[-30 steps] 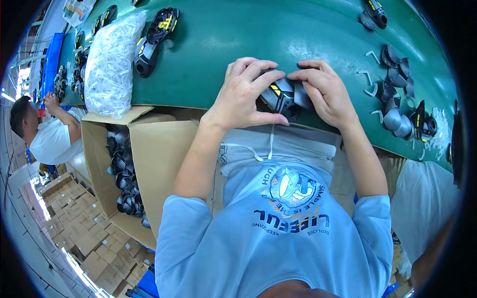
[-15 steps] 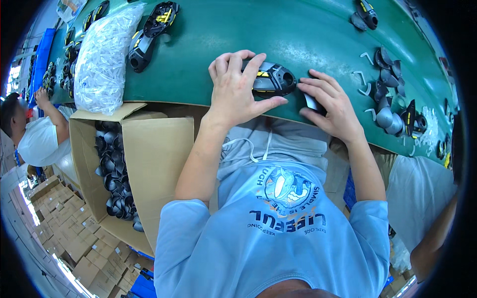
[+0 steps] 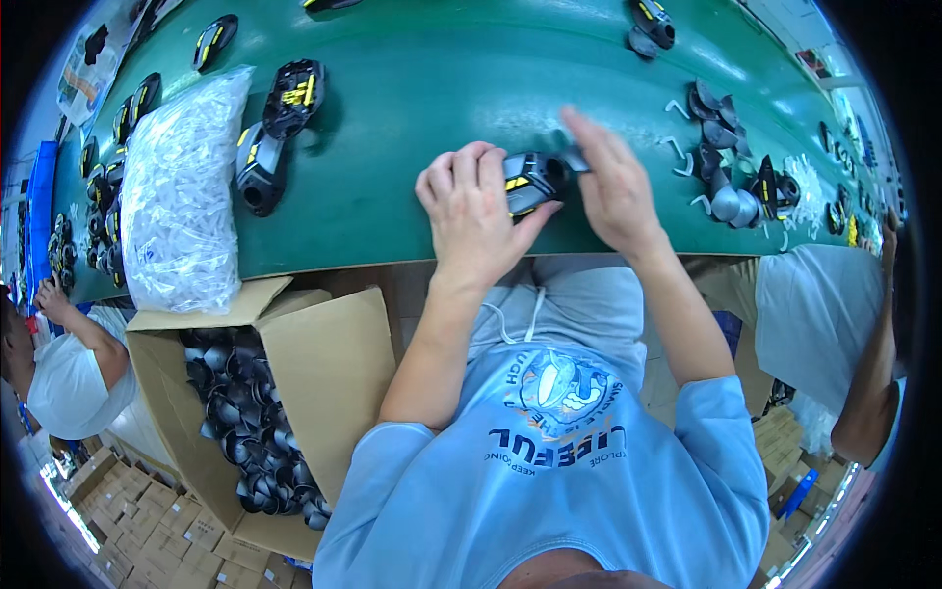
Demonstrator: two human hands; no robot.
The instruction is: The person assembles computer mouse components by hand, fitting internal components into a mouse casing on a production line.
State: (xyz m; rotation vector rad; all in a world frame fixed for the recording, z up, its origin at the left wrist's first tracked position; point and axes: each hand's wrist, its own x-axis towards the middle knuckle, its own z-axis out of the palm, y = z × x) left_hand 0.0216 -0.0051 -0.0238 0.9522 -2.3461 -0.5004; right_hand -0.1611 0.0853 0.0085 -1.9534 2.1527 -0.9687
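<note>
My left hand (image 3: 473, 211) is wrapped over a black and grey plastic housing (image 3: 535, 183) with yellow accents, which lies on the green table near its front edge. A round opening shows at the housing's right end. My right hand (image 3: 616, 187), smeared by motion at the fingers, is just right of that end. A small dark grey plastic piece (image 3: 577, 158) sits at its fingers, close to the opening; whether it touches the housing I cannot tell. To the left lie another housing (image 3: 261, 169) and an open half-shell (image 3: 294, 98) with yellow parts inside.
A clear bag of small translucent parts (image 3: 186, 196) lies at the table's left. Below it stands an open carton (image 3: 329, 358) holding dark curved pieces (image 3: 245, 422). On the right are loose grey curved covers (image 3: 724, 201) and white bent strips (image 3: 677, 147). Co-workers sit at both sides.
My right hand has turned and swung its fingers up and left, bringing the grey piece to the housing's end. My left hand stays on the housing. The whole view has shifted.
</note>
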